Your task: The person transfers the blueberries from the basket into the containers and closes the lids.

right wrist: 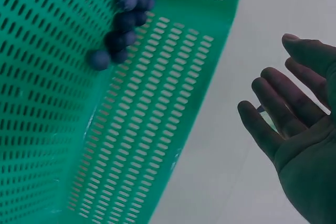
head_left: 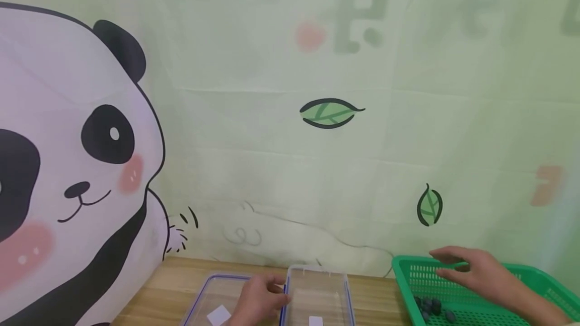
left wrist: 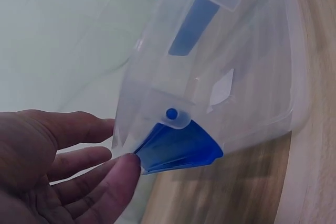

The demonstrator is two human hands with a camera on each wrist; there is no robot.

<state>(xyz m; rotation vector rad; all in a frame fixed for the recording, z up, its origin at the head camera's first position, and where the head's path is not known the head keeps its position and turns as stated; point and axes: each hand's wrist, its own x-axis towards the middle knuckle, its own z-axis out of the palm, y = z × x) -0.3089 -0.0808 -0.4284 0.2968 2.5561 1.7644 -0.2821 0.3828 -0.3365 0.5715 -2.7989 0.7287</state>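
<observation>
A clear plastic box (head_left: 317, 291) with blue side latches stands on the table. My left hand (head_left: 260, 298) is at its left side. In the left wrist view, the thumb touches the blue latch (left wrist: 181, 148) and a finger meets the box's corner, pinching it. Over the green basket's (head_left: 399, 270) back part hovers my right hand (head_left: 480, 273), its fingers parted and bent a little, with nothing between them. Several dark blueberries (head_left: 435, 306) lie inside the basket at its left; the right wrist view shows them clustered by the wall, apart from the hand (right wrist: 299, 114).
Left of the box, partly behind my left hand, lies a clear lid or second box (head_left: 226, 280) with a blue-edged rim and a white label (head_left: 219, 315). The wooden table (head_left: 181, 270) ends at a pale green cloth backdrop (head_left: 272, 165) printed with a panda (head_left: 109, 180).
</observation>
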